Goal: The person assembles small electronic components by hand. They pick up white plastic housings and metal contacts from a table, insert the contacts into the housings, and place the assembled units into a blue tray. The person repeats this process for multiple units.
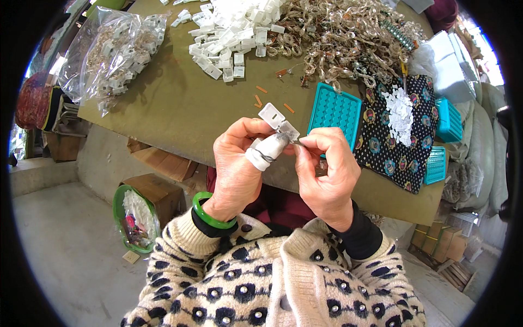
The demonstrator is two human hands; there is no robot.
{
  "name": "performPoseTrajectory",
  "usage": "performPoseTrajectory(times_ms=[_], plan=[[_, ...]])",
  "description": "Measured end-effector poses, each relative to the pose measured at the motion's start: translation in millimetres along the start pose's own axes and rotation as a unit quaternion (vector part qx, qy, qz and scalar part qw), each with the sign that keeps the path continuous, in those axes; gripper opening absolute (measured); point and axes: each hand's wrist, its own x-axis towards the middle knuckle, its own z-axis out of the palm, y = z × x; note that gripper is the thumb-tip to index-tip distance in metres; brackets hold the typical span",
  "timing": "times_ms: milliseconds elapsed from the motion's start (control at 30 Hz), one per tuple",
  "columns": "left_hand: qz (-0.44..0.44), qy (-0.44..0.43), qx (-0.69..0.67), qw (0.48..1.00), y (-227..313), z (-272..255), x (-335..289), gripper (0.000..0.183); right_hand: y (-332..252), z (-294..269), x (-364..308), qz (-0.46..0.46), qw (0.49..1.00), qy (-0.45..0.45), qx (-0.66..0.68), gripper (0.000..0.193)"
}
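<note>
My left hand [239, 158] holds a small white hinged plastic case [271, 116], its two halves spread apart. A white wrap with a dark band, a finger cover [267, 151], sits on the left thumb, its tip smudged grey. Close by, my right hand [329, 169] pinches thumb against forefinger at the case's near right edge. Whatever lies between those fingertips is too small to make out. Several thin orange-brown strips [289, 108] lie on the table just beyond the case.
A heap of white plastic cases [234, 32] and a tangle of clear wire bundles [348, 38] cover the far table. A teal tray [333, 111] and patterned cloth with white pieces [400, 114] lie right. A filled plastic bag [117, 54] sits far left; a green basket [119, 218] stands below.
</note>
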Motion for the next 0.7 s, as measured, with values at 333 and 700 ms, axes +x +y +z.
performPoseTrajectory(times_ms=[333,700], plan=[[0.217,0.022,0.280,0.935,-4,-4,-7,0.017,5,10,-3,-0.133,0.985,-0.004,-0.113,0.023],[-0.114,0.016,-0.080,0.990,24,-7,-14,0.025,-1,17,-3,-0.147,0.981,-0.010,-0.128,0.021]])
